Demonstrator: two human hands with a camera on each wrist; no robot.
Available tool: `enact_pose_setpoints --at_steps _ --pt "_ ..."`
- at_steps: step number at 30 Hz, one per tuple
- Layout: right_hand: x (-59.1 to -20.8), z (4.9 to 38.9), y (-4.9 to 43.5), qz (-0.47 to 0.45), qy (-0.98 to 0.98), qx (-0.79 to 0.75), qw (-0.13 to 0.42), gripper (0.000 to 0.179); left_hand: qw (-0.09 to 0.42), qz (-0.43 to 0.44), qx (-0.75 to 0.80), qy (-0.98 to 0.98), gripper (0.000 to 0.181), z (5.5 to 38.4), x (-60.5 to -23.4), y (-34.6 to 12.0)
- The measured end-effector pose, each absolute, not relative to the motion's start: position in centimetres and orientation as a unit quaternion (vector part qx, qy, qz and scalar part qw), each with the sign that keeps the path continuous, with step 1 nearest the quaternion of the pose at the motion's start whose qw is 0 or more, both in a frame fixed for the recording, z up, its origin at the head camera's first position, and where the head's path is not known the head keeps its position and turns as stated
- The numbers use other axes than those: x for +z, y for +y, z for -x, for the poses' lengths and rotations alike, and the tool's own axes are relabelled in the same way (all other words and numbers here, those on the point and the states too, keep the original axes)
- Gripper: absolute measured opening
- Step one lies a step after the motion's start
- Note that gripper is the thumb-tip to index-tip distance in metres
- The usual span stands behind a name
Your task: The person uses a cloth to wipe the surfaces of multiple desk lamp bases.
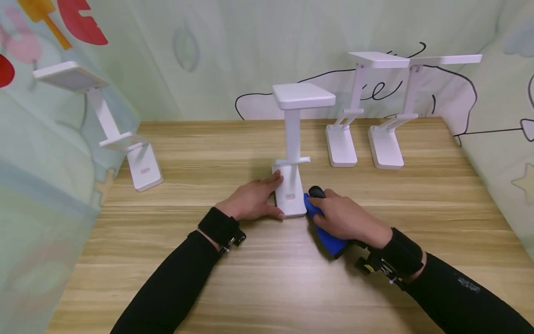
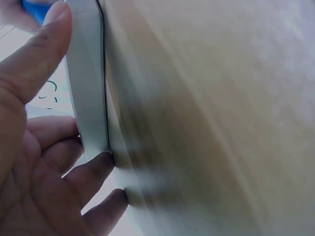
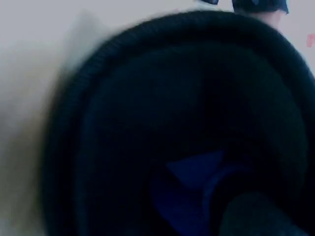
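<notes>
A white desk lamp [image 1: 293,197] stands upright in the middle of the wooden table, its flat head raised over the base. My left hand [image 1: 252,198] holds the left side of that base, thumb at the near corner and fingers farther back; in the left wrist view several fingertips touch the side of the base [image 2: 89,83]. In my right hand [image 1: 348,215] is a blue cloth-like piece [image 1: 331,242] with black edging and a black knob [image 1: 316,191], gripped right beside the base's right side. Its dark rounded underside [image 3: 142,103] fills most of the right wrist view.
Another white lamp [image 1: 143,169] with a tilted head stands at the table's left edge. Two more lamps, one [image 1: 342,150] left of the other [image 1: 385,150], stand at the back right. A printed curtain [image 1: 200,60] hangs behind the wooden table [image 1: 200,148] and along its sides.
</notes>
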State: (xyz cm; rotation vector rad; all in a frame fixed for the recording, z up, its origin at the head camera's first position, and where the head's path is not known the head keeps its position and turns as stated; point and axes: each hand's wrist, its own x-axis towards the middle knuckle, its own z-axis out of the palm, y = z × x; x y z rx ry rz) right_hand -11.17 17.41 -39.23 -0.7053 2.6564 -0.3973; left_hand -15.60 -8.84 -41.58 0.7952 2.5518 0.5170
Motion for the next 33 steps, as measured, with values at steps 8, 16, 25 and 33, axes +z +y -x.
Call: enact_pose_setpoints --at_steps 8,16,25,33 --pt "-36.1 12.6 20.2 0.295 0.903 -0.229 0.214 0.047 0.213 -0.295 0.192 0.912 0.106 16.1 -41.4 -9.0" --pt "-40.5 16.4 16.0 0.266 0.957 -0.112 0.01 0.052 0.215 -0.298 0.202 0.908 0.105 16.9 -41.5 -9.3" --pt "-41.6 12.3 16.4 0.39 0.911 -0.132 0.005 0.047 0.218 -0.306 0.209 0.903 0.104 17.0 -41.3 -9.8" --pt "-41.3 9.6 18.8 0.458 0.886 -0.075 0.008 0.038 0.221 -0.314 0.205 0.9 0.104 17.2 -41.5 -9.7"
